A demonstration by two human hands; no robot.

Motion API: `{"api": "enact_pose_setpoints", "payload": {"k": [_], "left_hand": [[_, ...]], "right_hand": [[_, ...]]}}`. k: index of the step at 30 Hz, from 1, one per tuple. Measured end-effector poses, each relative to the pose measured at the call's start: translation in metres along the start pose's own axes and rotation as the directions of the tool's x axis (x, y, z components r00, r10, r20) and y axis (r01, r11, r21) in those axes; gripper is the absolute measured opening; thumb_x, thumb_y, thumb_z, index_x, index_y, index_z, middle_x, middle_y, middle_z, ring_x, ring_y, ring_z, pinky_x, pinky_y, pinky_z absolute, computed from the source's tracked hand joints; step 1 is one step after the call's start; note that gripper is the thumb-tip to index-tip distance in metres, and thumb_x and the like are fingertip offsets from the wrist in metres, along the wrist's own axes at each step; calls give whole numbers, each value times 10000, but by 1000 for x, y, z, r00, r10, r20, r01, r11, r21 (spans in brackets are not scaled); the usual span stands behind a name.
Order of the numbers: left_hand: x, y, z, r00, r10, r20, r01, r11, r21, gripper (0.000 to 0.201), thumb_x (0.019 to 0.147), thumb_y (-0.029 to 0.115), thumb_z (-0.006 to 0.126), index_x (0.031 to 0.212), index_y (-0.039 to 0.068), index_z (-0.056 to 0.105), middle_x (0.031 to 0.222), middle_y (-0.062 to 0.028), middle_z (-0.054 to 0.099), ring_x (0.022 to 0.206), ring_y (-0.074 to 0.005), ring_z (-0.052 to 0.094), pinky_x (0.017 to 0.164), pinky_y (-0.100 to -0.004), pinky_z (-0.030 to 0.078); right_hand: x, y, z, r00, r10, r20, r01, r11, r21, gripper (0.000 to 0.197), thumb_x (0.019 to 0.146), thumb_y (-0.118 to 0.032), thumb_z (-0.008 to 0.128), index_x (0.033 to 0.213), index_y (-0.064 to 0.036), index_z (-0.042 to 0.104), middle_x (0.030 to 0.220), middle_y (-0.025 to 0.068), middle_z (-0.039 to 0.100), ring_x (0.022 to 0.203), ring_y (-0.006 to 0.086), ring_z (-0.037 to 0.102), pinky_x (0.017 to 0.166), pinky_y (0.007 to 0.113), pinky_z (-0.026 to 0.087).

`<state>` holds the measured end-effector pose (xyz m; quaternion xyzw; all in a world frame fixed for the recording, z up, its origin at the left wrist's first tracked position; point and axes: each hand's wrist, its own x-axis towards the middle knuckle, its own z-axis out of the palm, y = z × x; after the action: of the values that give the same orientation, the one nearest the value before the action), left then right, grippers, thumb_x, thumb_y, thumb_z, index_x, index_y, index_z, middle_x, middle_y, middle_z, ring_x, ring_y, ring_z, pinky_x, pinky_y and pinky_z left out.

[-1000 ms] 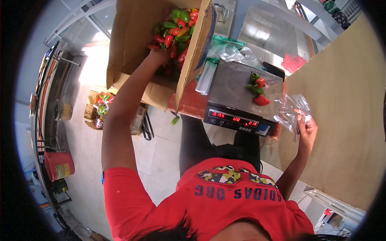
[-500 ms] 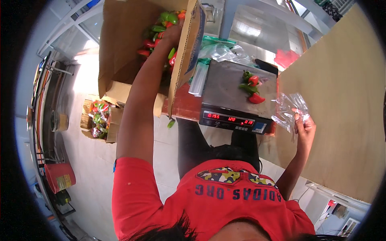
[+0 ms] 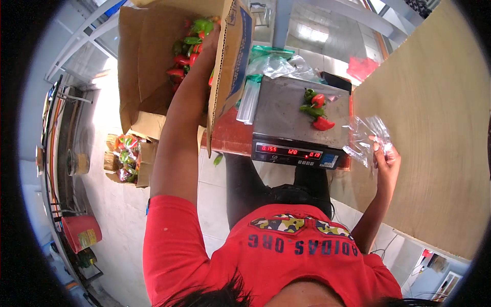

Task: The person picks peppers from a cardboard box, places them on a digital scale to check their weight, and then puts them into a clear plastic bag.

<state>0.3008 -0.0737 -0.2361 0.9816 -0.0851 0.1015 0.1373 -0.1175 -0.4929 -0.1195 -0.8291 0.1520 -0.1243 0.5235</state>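
My left arm reaches into a cardboard box (image 3: 146,66) heaped with red and green peppers (image 3: 182,60). My left hand (image 3: 210,43) is deep among them by the right wall; its fingers are hidden. On the weighing scale (image 3: 284,110) several red and green peppers (image 3: 317,108) lie in a loose row, and red digits glow on its front display. To the right of the scale, my right hand (image 3: 387,157) is closed on a thin clear plastic bag (image 3: 364,137), which hangs toward the scale's edge.
A red-brown stool or table top (image 3: 232,134) supports the scale. Behind it lie clear and green plastic bags (image 3: 279,64). A smaller carton (image 3: 144,162) with bagged peppers sits on the floor at left, a green pepper (image 3: 218,159) near my legs. A wooden board (image 3: 429,133) stands at right.
The box and my left hand in it have shifted slightly left relative to the scale. My right hand keeps the bag in nearly the same place. The peppers on the scale look unchanged.
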Motion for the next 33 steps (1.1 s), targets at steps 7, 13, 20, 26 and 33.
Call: {"api": "enact_pose_setpoints", "payload": {"k": [7, 13, 20, 26, 33], "left_hand": [[-20, -53, -10, 959, 279, -54, -271, 841, -468, 362, 808, 313, 653, 1051, 54, 585, 1091, -171, 590, 899, -326, 629, 785, -438, 511], [-49, -48, -60, 935, 141, 327, 210, 522, -827, 520, 779, 441, 727, 1079, 49, 561, 1054, -34, 540, 833, -110, 546, 753, -287, 497], [-57, -59, -74, 921, 54, 385, 378, 108, -919, 423, 900, 348, 591, 1203, 72, 486, 1081, -69, 568, 904, -172, 580, 805, -299, 499], [-6, -78, -41, 935, -146, 322, 321, -35, -947, 386, 919, 298, 507, 1236, 78, 489, 1072, -137, 605, 930, -228, 604, 810, -327, 501], [-4, -41, -14, 980, 83, -181, -126, 964, -236, 495, 790, 340, 597, 1169, 26, 552, 1054, -202, 623, 928, -376, 592, 858, -456, 453]], "right_hand": [[3, -4, 7, 999, -6, 31, 5, 1000, 14, 252, 891, -242, 628, 1050, -52, 673, 597, -101, 373, 541, 8, 303, 483, 193, 231], [3, -4, 10, 1000, 3, 15, -3, 1000, -20, 253, 891, -241, 626, 1053, -53, 670, 599, -99, 376, 542, 9, 313, 484, 194, 235], [3, -2, 10, 999, -31, 22, 32, 999, -28, 237, 890, -239, 629, 1036, -59, 679, 602, -98, 392, 540, 10, 314, 481, 194, 232], [4, -7, 11, 999, -22, 24, 23, 999, -36, 228, 889, -237, 634, 1028, -65, 683, 596, -102, 388, 536, 11, 310, 478, 195, 227], [5, -6, 6, 1000, -5, 25, 7, 997, -71, 225, 881, -240, 647, 1031, -75, 681, 629, -85, 460, 546, 13, 375, 468, 191, 292]]}}
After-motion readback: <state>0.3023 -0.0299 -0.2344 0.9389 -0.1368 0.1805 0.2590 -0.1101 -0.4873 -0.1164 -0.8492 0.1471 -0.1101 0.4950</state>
